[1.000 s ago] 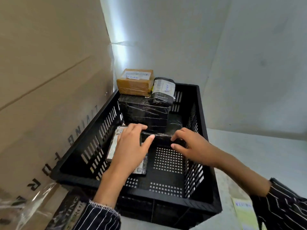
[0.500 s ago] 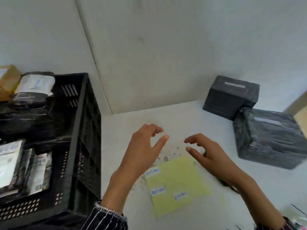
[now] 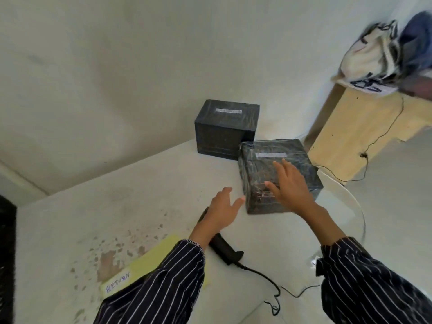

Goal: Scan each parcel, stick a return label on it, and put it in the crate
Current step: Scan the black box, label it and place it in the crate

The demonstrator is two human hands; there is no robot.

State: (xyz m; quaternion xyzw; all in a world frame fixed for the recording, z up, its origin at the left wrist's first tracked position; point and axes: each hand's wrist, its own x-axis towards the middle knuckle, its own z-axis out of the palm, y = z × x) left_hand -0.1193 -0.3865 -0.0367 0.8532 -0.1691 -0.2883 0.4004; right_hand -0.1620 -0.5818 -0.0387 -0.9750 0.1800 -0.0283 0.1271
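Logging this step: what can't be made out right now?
Head view:
- Scanner: partly hidden under the left hand and sleeve.
- Label sheet: mostly covered by the sleeve; one RETURN label shows.
- Crate: cut off by the left edge, contents unseen.
- Near parcel: strip label too blurred to read.

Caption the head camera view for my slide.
Left hand and right hand, open, at the nearer wrapped parcel; scanner and label sheet lie on the table.

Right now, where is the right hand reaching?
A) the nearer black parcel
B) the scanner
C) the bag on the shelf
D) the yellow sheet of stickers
A: the right hand, fingers spread, is over the top of the nearer black parcel.
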